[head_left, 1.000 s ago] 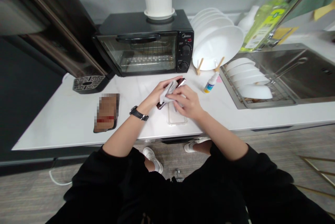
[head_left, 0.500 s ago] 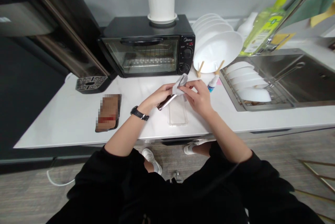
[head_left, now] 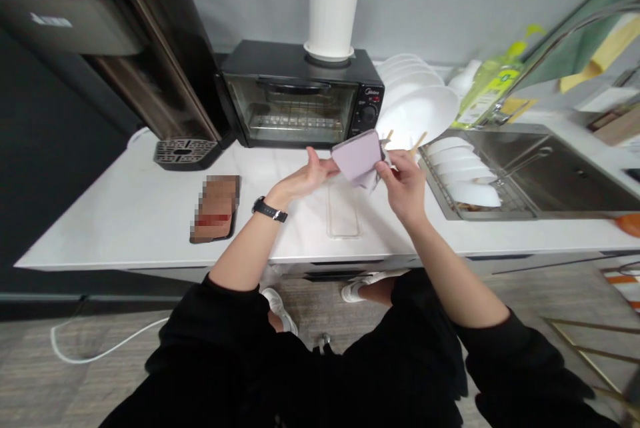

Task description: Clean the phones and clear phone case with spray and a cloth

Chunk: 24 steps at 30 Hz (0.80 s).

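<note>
Two hands up over the bench, one view only. Head view: a lilac rectangular smartphone (head_left: 357, 155) is held in the air between the hands, flat face up and tilted, not touching the bench. Right hand (head_left: 404, 187): fingers (head_left: 391, 175) pressed together, pinching the phone's right edge, with a crumpled white cloth (head_left: 371, 181) bunched under the phone. Left hand (head_left: 305, 178), black strap watch (head_left: 270, 209) on the wrist: fingers (head_left: 323, 165) extended and slightly spread, tips at or near the phone's left edge. Cannot tell if they bear any load, so the right pinch probably carries most of the weight.

Main risk: the cloth slides on the smooth phone back, the phone rotates out of the pinch and drops onto the white stone bench (head_left: 125, 235). A clear plastic phone case (head_left: 343, 212) lies flat just below, so a drop could hit it or chip a phone corner. Second risk: a wide swing right could knock the white bowls (head_left: 463, 175) in the wire dish rack (head_left: 440, 191) beside the stainless steel sink (head_left: 520, 161).
</note>
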Each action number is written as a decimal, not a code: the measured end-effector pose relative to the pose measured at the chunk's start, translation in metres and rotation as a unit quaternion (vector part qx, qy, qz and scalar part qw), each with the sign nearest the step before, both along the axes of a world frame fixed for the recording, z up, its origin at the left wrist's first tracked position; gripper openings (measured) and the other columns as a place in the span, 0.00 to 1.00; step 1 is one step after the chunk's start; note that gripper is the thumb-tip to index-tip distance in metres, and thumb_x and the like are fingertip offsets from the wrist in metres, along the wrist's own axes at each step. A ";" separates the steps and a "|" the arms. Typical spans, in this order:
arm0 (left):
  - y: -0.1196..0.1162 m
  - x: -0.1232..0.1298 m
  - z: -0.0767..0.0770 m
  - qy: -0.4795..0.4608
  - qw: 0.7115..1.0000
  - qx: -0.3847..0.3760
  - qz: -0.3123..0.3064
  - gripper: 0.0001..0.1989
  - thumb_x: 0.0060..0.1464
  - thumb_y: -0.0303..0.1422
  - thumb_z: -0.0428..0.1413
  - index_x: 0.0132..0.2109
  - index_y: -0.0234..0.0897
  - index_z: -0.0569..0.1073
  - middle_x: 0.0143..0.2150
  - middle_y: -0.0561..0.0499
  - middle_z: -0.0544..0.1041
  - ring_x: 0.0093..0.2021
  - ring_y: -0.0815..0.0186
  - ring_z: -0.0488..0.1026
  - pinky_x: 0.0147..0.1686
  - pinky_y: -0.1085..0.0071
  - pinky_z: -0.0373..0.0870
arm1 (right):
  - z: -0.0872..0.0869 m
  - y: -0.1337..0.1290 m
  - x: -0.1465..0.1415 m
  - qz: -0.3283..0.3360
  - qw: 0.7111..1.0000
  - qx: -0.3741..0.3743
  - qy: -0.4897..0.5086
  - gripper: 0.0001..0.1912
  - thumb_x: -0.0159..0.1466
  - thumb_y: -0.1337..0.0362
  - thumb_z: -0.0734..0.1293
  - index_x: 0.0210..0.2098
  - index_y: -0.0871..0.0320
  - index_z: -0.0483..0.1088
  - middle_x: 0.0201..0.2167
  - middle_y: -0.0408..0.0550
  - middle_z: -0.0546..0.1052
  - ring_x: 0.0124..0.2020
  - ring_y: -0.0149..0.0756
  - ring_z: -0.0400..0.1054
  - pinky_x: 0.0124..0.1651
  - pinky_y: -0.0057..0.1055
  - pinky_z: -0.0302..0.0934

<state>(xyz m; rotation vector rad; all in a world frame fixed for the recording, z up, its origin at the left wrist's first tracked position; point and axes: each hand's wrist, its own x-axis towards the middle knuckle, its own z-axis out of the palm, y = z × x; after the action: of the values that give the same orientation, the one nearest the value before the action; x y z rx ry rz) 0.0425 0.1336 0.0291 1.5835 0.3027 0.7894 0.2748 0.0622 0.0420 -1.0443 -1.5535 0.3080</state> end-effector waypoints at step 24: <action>-0.019 0.020 -0.012 0.091 0.867 0.411 0.267 0.13 0.57 0.26 0.58 0.48 0.37 0.80 0.47 0.45 0.84 0.47 0.57 0.82 0.48 0.62 0.78 | -0.001 -0.028 -0.028 -0.048 0.974 0.174 -0.133 0.15 0.72 0.70 0.67 0.52 0.49 0.81 0.40 0.48 0.78 0.41 0.37 0.75 0.41 0.36 0.70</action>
<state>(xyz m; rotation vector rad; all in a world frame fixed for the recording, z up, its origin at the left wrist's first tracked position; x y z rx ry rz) 0.0627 0.1148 0.0176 2.4382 0.6134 1.3077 0.2470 0.0338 0.0412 -0.9032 -1.7124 -0.1762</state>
